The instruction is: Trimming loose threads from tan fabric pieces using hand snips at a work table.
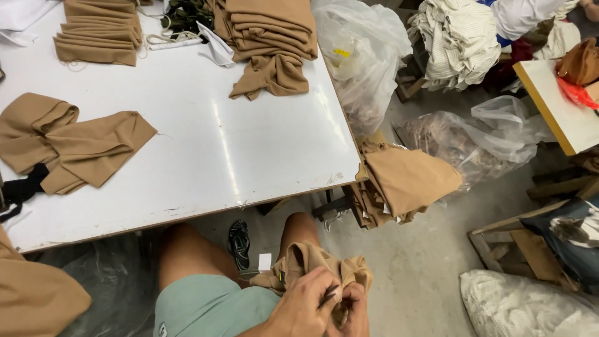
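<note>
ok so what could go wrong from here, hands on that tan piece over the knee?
1. Both hands, left hand and right hand, work the tan fabric piece at the bottom edge of the view; it could slip out of sight.
2. The piece hangs off the knee and may drop to the floor.
3. The tan pile overhangs the white table corner and could slide off.

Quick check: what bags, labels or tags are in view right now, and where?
Clear plastic bag: beside table's right edge, crumpled, with a small yellow label.
Second clear bag: on floor, right, holding brownish cloth.
White sack: bottom right corner.
No screens.
</note>
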